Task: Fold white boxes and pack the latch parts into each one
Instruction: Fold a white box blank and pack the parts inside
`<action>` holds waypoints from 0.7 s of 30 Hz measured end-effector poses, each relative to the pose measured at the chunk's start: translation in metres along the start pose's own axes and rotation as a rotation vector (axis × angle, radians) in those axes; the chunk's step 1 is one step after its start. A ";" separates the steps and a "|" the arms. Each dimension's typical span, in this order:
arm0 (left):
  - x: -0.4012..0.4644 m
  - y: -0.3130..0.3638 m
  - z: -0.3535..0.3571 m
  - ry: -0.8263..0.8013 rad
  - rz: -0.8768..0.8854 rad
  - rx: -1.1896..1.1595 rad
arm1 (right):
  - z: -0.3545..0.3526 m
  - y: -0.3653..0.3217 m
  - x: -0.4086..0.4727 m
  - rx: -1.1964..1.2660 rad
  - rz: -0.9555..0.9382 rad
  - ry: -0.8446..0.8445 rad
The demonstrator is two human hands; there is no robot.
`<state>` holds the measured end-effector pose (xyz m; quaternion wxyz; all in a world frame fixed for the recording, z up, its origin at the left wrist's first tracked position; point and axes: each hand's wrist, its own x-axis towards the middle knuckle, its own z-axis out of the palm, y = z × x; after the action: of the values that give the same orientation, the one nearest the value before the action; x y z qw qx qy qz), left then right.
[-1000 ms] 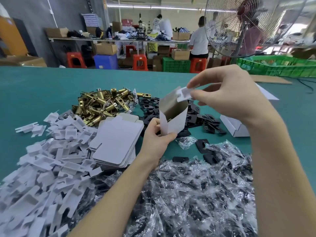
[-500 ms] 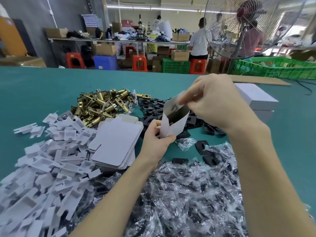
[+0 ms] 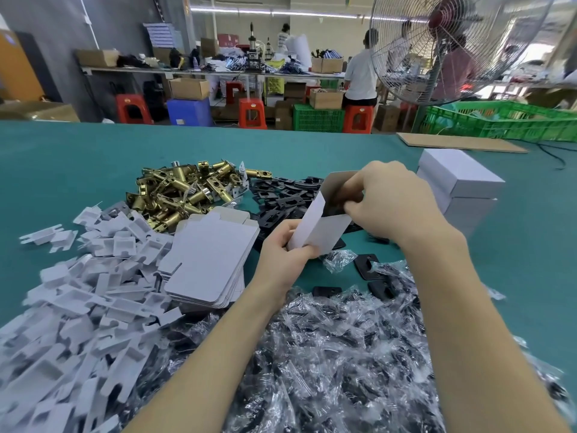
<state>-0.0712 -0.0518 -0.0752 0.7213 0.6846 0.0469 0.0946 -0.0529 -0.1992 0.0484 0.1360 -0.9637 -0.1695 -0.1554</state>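
The left hand [image 3: 285, 254] grips the lower end of a small white cardboard box [image 3: 318, 225], half erected and tilted, thumb curled over its front face and fingers wrapped behind. The box is held just above the teal worktop [image 3: 78, 170], its open upper end facing the right hand [image 3: 387, 204]. That hand is bent over the opening, its fingers curled and pinching at the box's top flap and rim; the fingertips are partly hidden inside the opening, so exactly what they press cannot be told.

Beside the left hand lies a stack of flat white unfolded box blanks [image 3: 209, 260]. Left of the stack spreads a big heap of white cardboard insert pieces [image 3: 71, 307]. Behind the stack sits a pile of brass-coloured metal latch bolts [image 3: 184, 189], and just right of that a pile of flat black strike plates [image 3: 281, 198], partly hidden by the held box. In the foreground, under both forearms, is a wide mound of small clear plastic bags of dark parts [image 3: 327, 354], with a few loose black plates [image 3: 367, 265] at its far edge. To the right, behind the right wrist, stand finished closed white boxes [image 3: 462, 189] stacked on the worktop.
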 end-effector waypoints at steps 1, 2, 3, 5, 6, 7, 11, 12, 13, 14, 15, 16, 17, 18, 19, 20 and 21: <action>-0.001 0.001 0.001 -0.005 -0.014 -0.010 | 0.000 0.002 0.000 -0.005 0.010 -0.028; -0.001 0.002 0.001 -0.011 -0.022 -0.016 | 0.000 0.004 0.001 -0.003 0.018 -0.055; -0.001 0.002 0.001 -0.019 -0.026 -0.018 | -0.001 0.007 0.001 0.001 0.024 -0.076; 0.000 0.002 0.002 -0.034 -0.028 -0.014 | -0.002 0.012 0.003 0.005 0.026 -0.103; 0.000 0.002 0.002 -0.036 -0.029 -0.012 | -0.002 0.013 0.004 0.007 0.022 -0.112; 0.000 0.002 0.002 -0.035 -0.031 -0.011 | -0.002 0.014 0.004 0.015 0.016 -0.117; 0.000 0.003 0.001 -0.029 -0.042 -0.030 | -0.001 0.018 0.006 0.155 -0.007 -0.011; 0.000 0.002 0.001 -0.023 -0.046 -0.043 | -0.002 0.020 0.006 0.219 -0.005 0.045; 0.001 0.003 0.001 -0.017 -0.051 -0.061 | -0.002 0.021 0.007 0.279 -0.001 0.106; 0.000 0.003 0.001 -0.011 -0.057 -0.079 | -0.003 0.023 0.008 0.327 0.007 0.165; 0.000 0.003 0.001 -0.007 -0.061 -0.097 | -0.002 0.025 0.009 0.353 0.030 0.206; 0.000 0.004 0.001 -0.003 -0.066 -0.117 | -0.001 0.028 0.009 0.353 0.067 0.214; 0.001 0.004 0.001 0.001 -0.072 -0.138 | 0.002 0.032 0.009 0.320 0.120 0.173; 0.002 0.003 0.001 0.007 -0.077 -0.156 | 0.007 0.037 0.009 0.245 0.181 0.077; 0.003 0.002 0.001 0.012 -0.082 -0.171 | 0.013 0.041 0.008 0.139 0.247 -0.058; 0.003 0.002 0.000 0.016 -0.087 -0.180 | 0.021 0.045 0.006 0.036 0.310 -0.196; 0.004 0.001 0.000 0.019 -0.091 -0.185 | 0.029 0.047 0.004 -0.045 0.364 -0.313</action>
<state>-0.0675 -0.0506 -0.0735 0.7846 0.6111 0.0757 0.0722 -0.0250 -0.2316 0.0136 0.1124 -0.9934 -0.0086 0.0190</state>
